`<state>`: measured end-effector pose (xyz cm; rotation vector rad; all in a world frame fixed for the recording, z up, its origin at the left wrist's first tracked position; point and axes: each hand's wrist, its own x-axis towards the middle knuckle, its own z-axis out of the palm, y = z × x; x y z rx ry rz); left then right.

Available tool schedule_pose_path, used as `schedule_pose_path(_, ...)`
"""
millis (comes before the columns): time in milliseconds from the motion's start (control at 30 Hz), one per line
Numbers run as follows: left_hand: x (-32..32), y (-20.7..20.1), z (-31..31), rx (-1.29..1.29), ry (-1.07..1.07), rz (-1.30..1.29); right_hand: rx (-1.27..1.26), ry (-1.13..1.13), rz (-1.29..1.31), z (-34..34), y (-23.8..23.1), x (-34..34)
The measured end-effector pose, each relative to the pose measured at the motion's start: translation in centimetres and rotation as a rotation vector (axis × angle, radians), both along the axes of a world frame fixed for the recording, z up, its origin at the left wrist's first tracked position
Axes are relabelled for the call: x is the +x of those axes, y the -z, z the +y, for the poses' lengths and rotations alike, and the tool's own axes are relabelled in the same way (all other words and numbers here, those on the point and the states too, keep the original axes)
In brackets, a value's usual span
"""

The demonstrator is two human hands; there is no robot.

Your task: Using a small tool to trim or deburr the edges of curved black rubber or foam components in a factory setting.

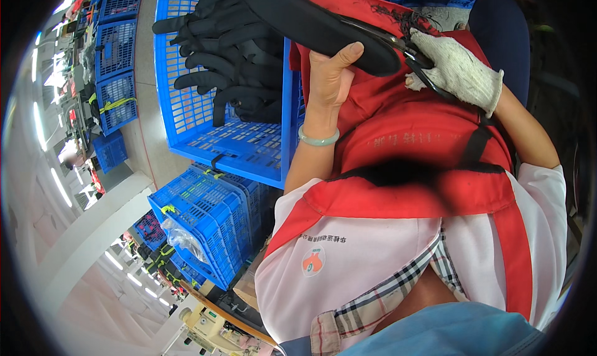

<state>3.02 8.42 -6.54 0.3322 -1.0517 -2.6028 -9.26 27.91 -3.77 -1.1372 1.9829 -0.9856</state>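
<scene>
My left hand (331,77), bare with a pale bangle (319,136) at the wrist, grips a long, curved black padded strip (305,21). Its thumb lies over the near edge and the other fingers are hidden beneath. In my right hand (461,70), covered by a whitish knit glove, is a pair of scissors (429,81) with black handles. Their blades lie along the far edge of the strip, close to its rounded end; how far apart they are I cannot tell. Dark thread-like trimmings (407,18) rest on the red apron (385,107) over my lap.
Left of my lap stands a blue plastic crate (286,150) with a heap of similar black strips (233,51). More blue crates (199,206) are stacked nearer, and others (116,51) line the far left. A sewing machine (208,328) shows at the lower left.
</scene>
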Motion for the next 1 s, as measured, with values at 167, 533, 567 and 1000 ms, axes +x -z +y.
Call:
schedule_pose_path(167, 0.1, -0.1, -0.4, -0.019, -0.035, 0.018, 0.051, -0.162, 0.312, 0.7, -0.7, -1.3)
schedule_pose_path(533, 0.4, 0.2, -0.5, -0.012, -0.071, 0.006, 0.155, -0.049, 0.061, -0.6, -2.1, -0.1)
schedule_pose_path(567, 0.5, 0.4, -0.6, -0.024, -0.063, 0.009, 0.142, -0.073, 0.158, -0.7, -2.2, -0.1)
schedule_pose_path(1000, 0.3, 1.3, -1.6, 0.035, -0.083, 0.033, 0.121, 0.007, 0.315, -0.9, 0.0, 0.5)
